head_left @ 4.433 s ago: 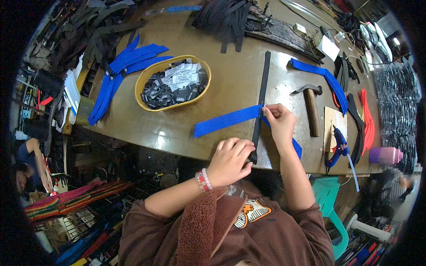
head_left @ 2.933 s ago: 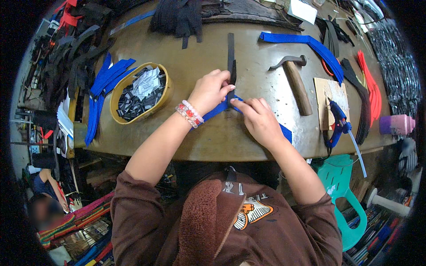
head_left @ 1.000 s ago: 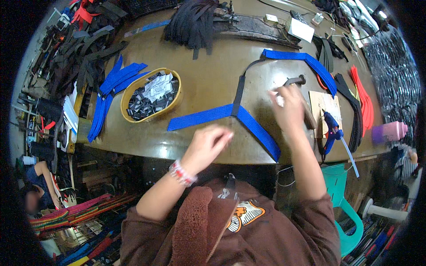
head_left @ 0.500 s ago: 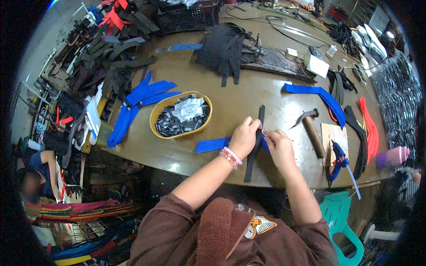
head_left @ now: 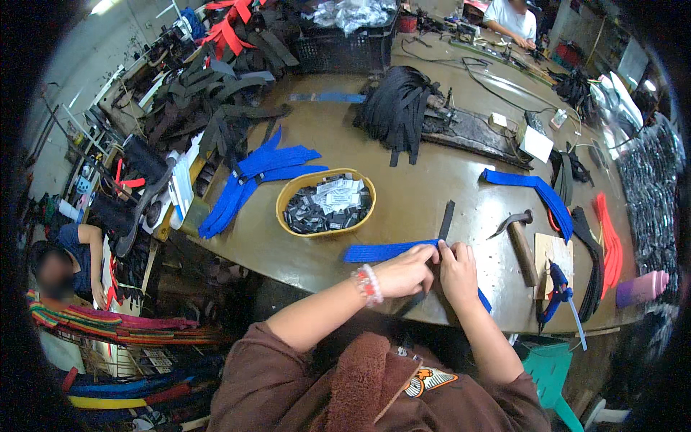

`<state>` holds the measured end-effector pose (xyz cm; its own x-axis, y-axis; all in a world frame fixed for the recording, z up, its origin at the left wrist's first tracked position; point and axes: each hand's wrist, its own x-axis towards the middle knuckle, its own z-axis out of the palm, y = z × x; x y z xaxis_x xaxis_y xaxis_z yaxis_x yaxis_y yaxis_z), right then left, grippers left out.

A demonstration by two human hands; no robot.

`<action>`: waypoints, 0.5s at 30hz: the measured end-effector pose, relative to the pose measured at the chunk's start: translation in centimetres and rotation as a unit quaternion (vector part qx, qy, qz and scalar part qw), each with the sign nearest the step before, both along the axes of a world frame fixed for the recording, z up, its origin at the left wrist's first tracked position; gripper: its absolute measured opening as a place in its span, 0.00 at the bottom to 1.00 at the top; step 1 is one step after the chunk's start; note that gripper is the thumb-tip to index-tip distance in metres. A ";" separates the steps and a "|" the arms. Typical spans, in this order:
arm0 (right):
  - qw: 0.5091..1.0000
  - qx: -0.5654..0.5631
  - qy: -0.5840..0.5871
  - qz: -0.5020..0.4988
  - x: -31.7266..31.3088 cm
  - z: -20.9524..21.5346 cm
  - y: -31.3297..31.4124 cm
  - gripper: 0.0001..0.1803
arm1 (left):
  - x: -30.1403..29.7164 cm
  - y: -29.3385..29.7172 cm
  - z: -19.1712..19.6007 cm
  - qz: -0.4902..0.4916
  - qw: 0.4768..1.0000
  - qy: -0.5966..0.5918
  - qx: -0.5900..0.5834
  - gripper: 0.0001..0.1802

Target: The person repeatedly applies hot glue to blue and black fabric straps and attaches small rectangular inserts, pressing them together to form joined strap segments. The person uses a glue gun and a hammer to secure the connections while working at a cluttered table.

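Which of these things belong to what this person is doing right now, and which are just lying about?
Seemingly in the job, at or under the left hand and right hand:
- blue strap
- black strap

Apparently just lying about, untouched at this moment:
- hammer
- glue gun
- yellow tub
- red straps
- pink and purple bottle

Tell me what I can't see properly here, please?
All in the head view:
Where the flat blue woven strap meets the narrow black strap: covered by the left hand and right hand.
Inside bottom of the oval yellow tub: buried under small black pieces and white slips.
Part of the green plastic chair: behind the brown sleeve.
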<state>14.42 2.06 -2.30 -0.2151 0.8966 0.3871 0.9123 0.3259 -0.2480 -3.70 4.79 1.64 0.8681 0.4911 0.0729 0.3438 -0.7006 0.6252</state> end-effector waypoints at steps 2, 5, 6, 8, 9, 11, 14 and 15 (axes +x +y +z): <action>0.999 0.027 0.026 0.004 -0.1 -0.1 0.1 0.20 | -2.4 0.0 1.3 -0.013 0.996 -0.035 0.080 0.15; 0.998 0.040 0.048 0.002 -0.2 -0.1 0.2 0.19 | -7.0 3.0 3.1 0.249 0.957 -0.063 0.138 0.15; 0.998 0.041 0.050 -0.001 -0.1 0.0 0.1 0.19 | -8.9 4.0 3.4 0.292 0.924 -0.024 0.248 0.18; 0.998 0.043 0.055 0.000 0.0 0.0 0.0 0.19 | -11.0 5.1 3.0 0.371 0.891 0.096 0.242 0.18; 0.997 0.046 0.058 0.003 0.0 0.1 -0.1 0.19 | -11.7 5.3 2.5 0.371 0.899 0.059 0.225 0.17; 0.997 0.047 0.060 0.003 0.0 0.1 -0.2 0.18 | -12.9 5.5 1.8 0.383 0.900 0.019 0.208 0.17; 0.997 0.037 0.068 -0.006 -0.2 0.1 -0.1 0.15 | -13.2 5.4 1.1 0.387 0.898 -0.017 0.209 0.18; 0.997 0.039 0.072 -0.005 -0.3 0.1 -0.1 0.15 | -13.1 5.4 1.0 0.392 0.899 -0.020 0.194 0.17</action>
